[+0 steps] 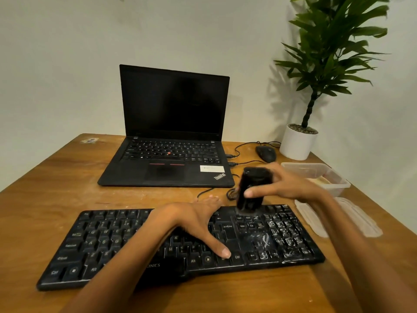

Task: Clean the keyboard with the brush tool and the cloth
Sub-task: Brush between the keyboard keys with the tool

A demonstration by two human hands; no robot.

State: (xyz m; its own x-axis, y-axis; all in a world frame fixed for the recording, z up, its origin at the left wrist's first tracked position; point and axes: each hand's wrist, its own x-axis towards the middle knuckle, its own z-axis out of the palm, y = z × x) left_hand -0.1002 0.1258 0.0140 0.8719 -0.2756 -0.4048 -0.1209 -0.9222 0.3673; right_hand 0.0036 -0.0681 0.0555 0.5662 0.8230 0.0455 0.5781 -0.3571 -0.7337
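The flat black plastic keyboard [101, 240] lies on the grained wooden table [56, 188]. The left hand [191, 220] presses flat on its middle keys. The fingers are straight and spread with their tips past the far edge, and the thumb splays toward the right Ctrl key. Right of those fingers stands the brush tool [252, 190], a glossy, rounded black block, upright with its lower end on the top key row. The right hand [291, 184] grips it, thumb across the near face and fingers curled behind. Below that thumb the keys carry white dusty smears. Beyond the right knuckles sits a clear plastic tub [334, 177].
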